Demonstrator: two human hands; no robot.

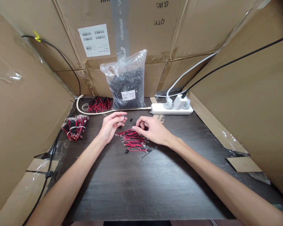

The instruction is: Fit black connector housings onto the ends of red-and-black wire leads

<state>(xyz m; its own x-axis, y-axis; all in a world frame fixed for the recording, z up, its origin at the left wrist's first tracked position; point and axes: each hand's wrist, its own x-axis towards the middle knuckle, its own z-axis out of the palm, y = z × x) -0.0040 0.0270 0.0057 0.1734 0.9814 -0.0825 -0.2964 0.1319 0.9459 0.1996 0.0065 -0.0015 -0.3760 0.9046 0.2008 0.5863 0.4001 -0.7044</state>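
My left hand [110, 126] pinches the end of a thin black wire [128, 124] between thumb and fingertips, above the table. From there the wire slants down to the thumb and index finger of my right hand [153, 129], which are closed on its lower end. Below and between my hands lies a loose pile of short red and black wires [134, 139]. At its near side, red wires carry small black connectors [127, 151]. One black wire [148, 153] lies apart at the pile's near right. A small black piece [131, 120] sits just beyond my fingertips.
A tied bundle of red and black wires [75, 127] stands at left, with another heap [100, 104] behind it. A clear bag of black parts [128, 88] leans on the cardboard wall [190, 37]. A power strip [157, 109] with plugs and cables is at back right.
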